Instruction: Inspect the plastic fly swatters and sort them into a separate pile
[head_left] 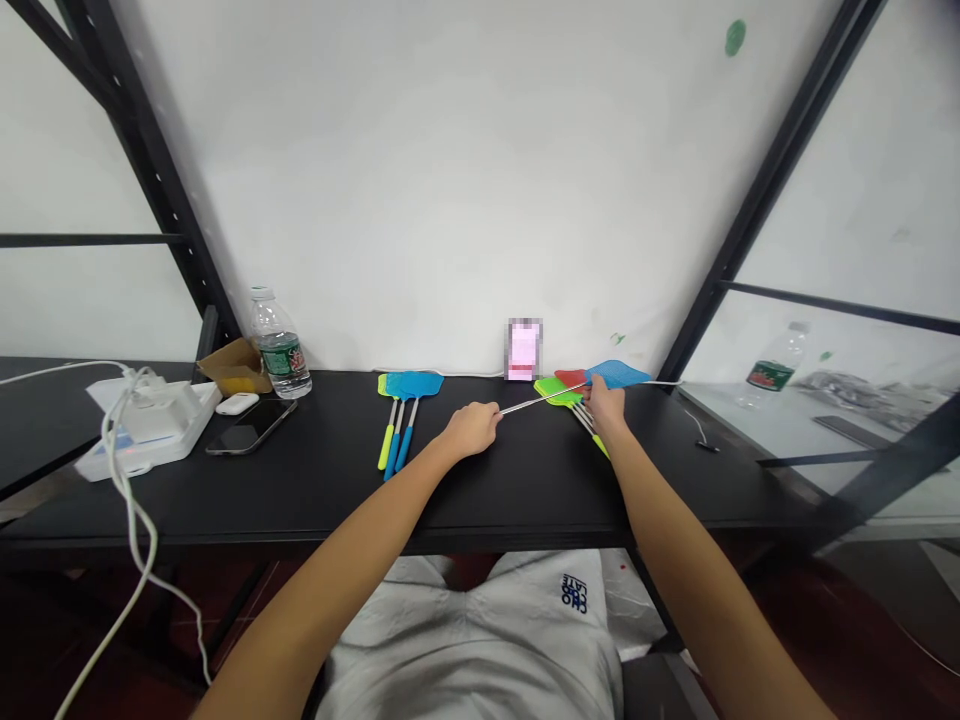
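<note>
A blue fly swatter (619,374) with a thin metal shaft stretches between my hands above the table. My left hand (472,428) is closed round the handle end, hiding most of the handle. Near the blue head, my right hand (604,402) grips the swatter where shaft and head meet. Under and beside my right hand lie green fly swatters (555,390) and a red swatter head (570,378), partly covered. To the left of my left hand, blue fly swatters (420,385) and a yellow-green fly swatter (385,446) lie side by side, heads toward the wall.
A phone (523,350) leans on the wall. At left are a water bottle (280,350), a cardboard box (238,366), a dark phone (251,427), a white earbud case (237,404) and a power strip (154,430) with cables. Another bottle (774,368) stands at right.
</note>
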